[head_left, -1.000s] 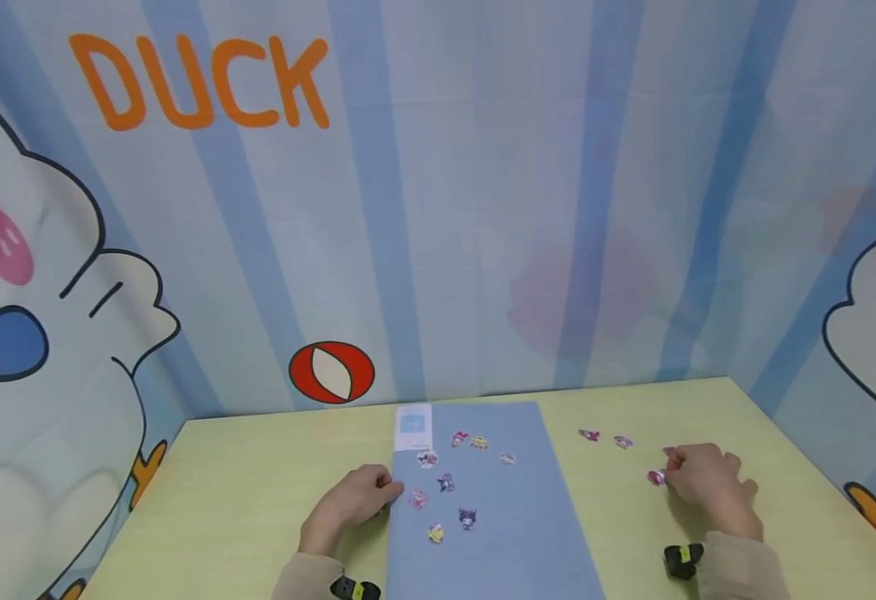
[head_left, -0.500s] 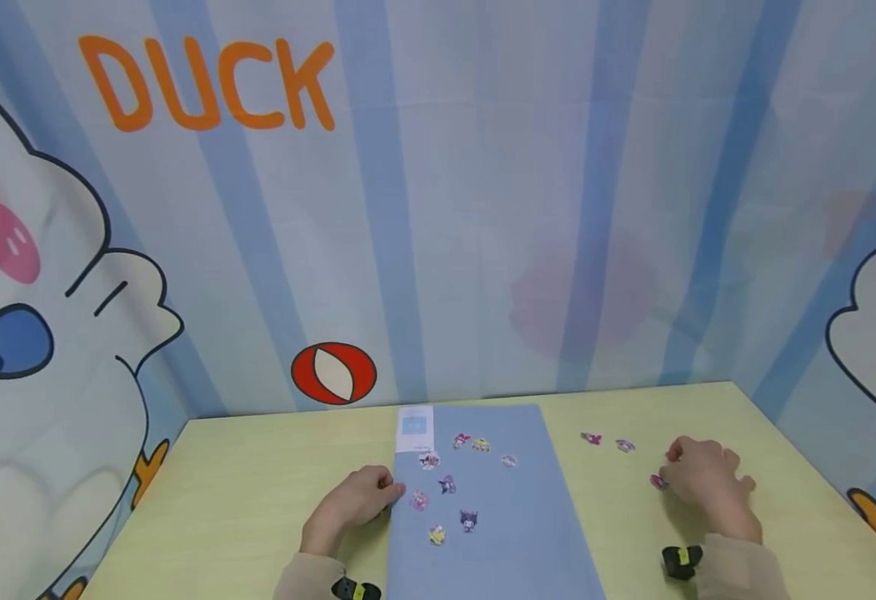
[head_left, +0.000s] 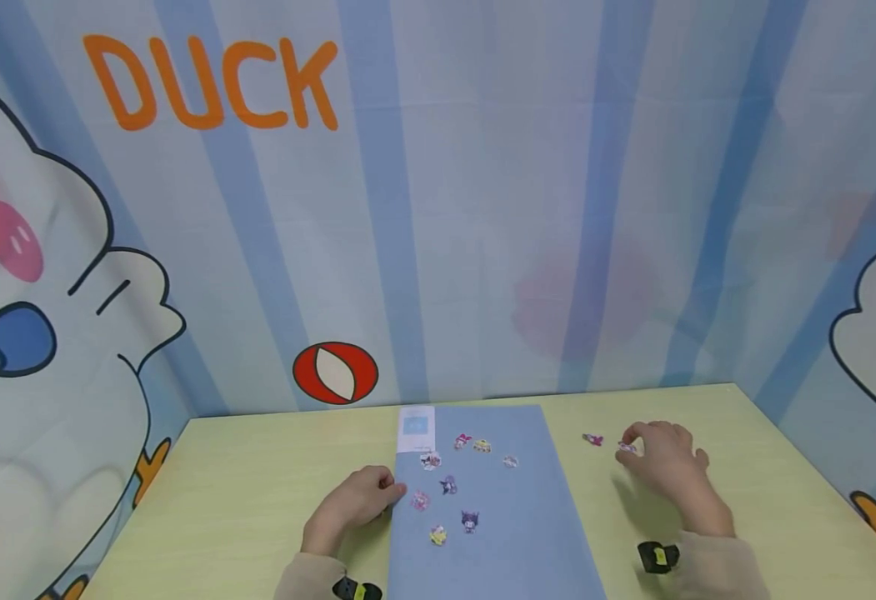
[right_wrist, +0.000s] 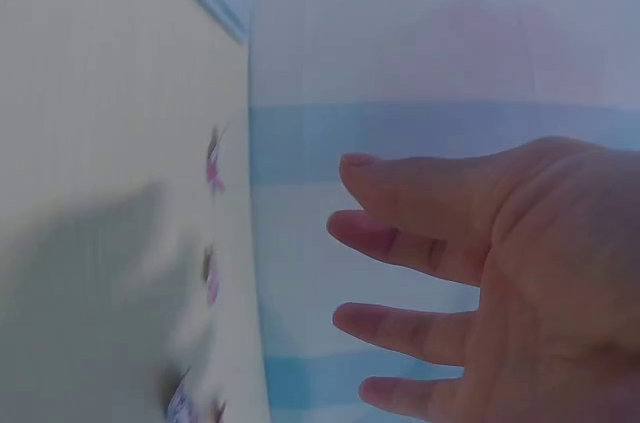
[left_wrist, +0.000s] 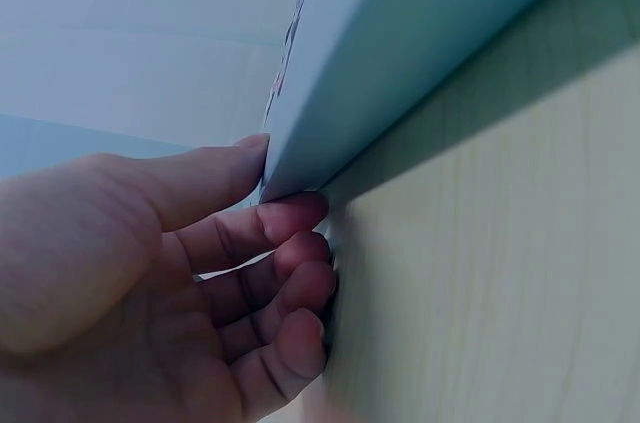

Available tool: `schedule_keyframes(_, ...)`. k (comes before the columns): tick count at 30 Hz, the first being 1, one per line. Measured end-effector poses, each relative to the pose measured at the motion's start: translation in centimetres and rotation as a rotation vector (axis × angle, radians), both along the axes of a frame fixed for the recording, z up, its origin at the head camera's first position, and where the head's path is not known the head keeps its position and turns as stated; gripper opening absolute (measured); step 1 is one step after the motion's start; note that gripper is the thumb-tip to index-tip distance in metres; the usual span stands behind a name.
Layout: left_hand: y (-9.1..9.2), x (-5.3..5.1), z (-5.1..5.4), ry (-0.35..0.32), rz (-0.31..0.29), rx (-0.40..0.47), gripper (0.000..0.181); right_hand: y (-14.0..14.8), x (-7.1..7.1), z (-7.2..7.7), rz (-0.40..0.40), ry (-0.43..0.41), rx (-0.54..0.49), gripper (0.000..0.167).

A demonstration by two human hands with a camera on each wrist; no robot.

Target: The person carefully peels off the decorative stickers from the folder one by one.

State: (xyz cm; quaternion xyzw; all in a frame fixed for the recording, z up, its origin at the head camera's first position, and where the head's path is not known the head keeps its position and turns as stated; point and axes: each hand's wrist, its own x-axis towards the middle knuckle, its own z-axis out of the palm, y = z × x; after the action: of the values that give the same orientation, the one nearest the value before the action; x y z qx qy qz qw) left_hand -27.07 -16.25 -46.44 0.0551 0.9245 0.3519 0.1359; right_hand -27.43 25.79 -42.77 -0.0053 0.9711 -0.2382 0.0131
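Small sticker seen lying flat towards the back of the worktop, just left of the right hand and framed by its thumb and forefinger in the head view; long axis set roughly crosswise. Right hand clearly the nearer: fingers parted, nothing grasped, worktop not touched. Pink sticker found further left, between it and the blue board; no obstacle noted there. Board's left edge pinched by the left hand, well apart. Scattered stickers and a white card borne on the board
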Motion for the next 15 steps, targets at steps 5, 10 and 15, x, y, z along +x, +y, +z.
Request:
schedule_keyframes(5, 0.0, -0.1, 0.0, -0.008, 0.006, 0.001, 0.025, -2.1, 0.4, 0.7, 0.062, 0.06, 0.015, 0.027)
schedule_keyframes(10, 0.0, -0.1, 0.0, -0.011, 0.012, -0.006, 0.024, -4.0, 0.8, 1.1, 0.124, 0.094, 0.013, 0.025)
schedule_keyframes(15, 0.0, 0.0, -0.1, -0.007, 0.011, -0.004, 0.024, -5.7, 0.8, 0.9, 0.173, 0.118, 0.024, 0.024)
